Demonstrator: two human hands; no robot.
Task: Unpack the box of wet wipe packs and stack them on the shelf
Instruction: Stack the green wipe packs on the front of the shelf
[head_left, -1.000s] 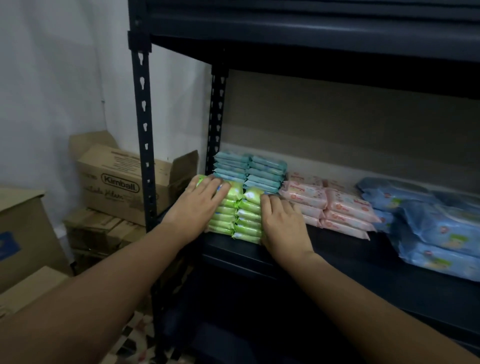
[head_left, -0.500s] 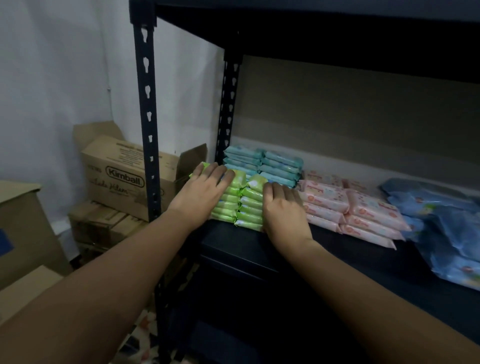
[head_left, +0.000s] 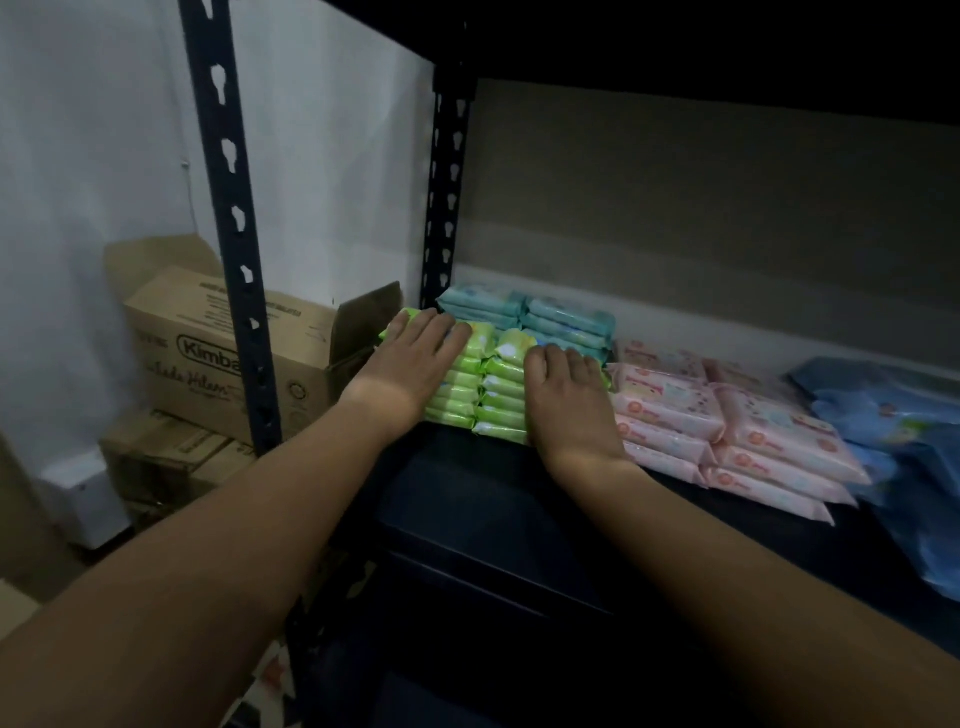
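Stacks of green wet wipe packs (head_left: 493, 387) stand at the left end of the dark shelf (head_left: 498, 499). My left hand (head_left: 410, 358) lies flat against the left stack, fingers straight over its top. My right hand (head_left: 566, 400) presses flat on the right side of the green stacks. Behind them are stacked teal packs (head_left: 561, 319). Pink packs (head_left: 727, 431) lie in stacks to the right, touching my right hand's side.
Blue packs (head_left: 893, 410) lie at the shelf's far right. An open cardboard box (head_left: 208, 343) sits on other boxes beyond the shelf's left post (head_left: 234, 218). The shelf above hangs low and dark. A white wall is at left.
Both hands stay on the green stacks. The camera has moved closer and turned slightly; the hands shifted very little against the packs.
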